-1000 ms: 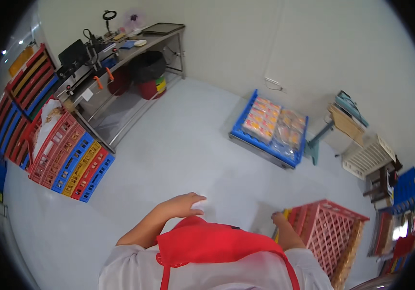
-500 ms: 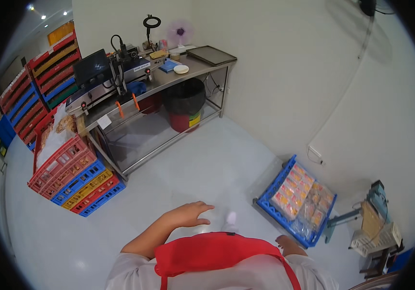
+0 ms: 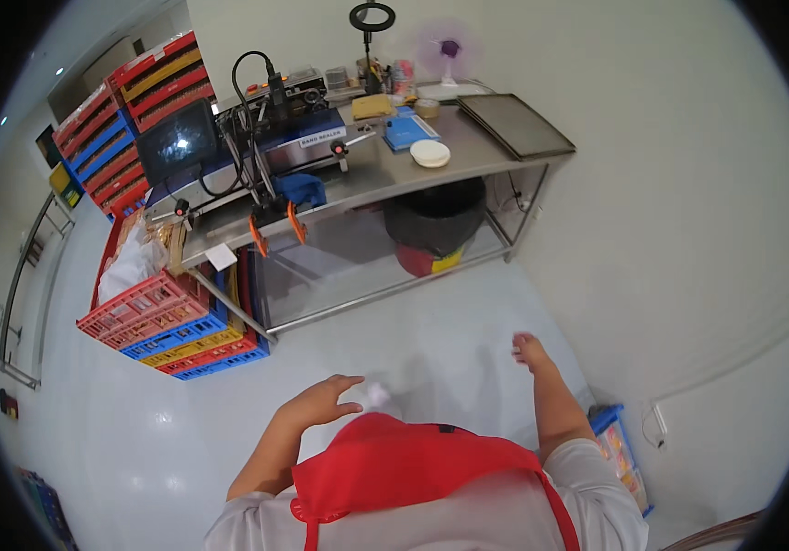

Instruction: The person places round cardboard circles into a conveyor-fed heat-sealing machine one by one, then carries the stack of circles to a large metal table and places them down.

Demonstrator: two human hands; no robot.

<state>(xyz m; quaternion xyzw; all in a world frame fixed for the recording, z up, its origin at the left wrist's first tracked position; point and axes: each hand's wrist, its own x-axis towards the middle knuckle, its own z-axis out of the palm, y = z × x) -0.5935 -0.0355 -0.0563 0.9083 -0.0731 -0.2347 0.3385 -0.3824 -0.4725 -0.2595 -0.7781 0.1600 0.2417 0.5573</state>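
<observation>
My left hand (image 3: 321, 400) hangs in the air in front of the red apron (image 3: 404, 464), thumb and fingers apart, holding nothing. Farther forward and to the right, my right hand (image 3: 527, 351) is raised over the floor with loosely bent fingers and nothing visible in it. Neither hand touches anything. Ahead stands a steel table (image 3: 367, 188) carrying a long machine (image 3: 270, 138) and a dark monitor (image 3: 177, 142). A white round dish (image 3: 429, 153), a blue packet (image 3: 410, 131) and a dark flat tray (image 3: 517, 124) lie on its right part.
Stacked coloured crates (image 3: 188, 335) stand at the table's left end, with a white plastic bag (image 3: 137, 266) in the top one. A lined bin (image 3: 436, 225) sits under the table. At lower right, a blue crate (image 3: 610, 418) holds packages beside the wall. A purple fan (image 3: 450, 50) stands at the back.
My view has turned right to left and come closer to the table. The blue crate has slid to the lower right edge. My right hand has swung forward from beside that crate.
</observation>
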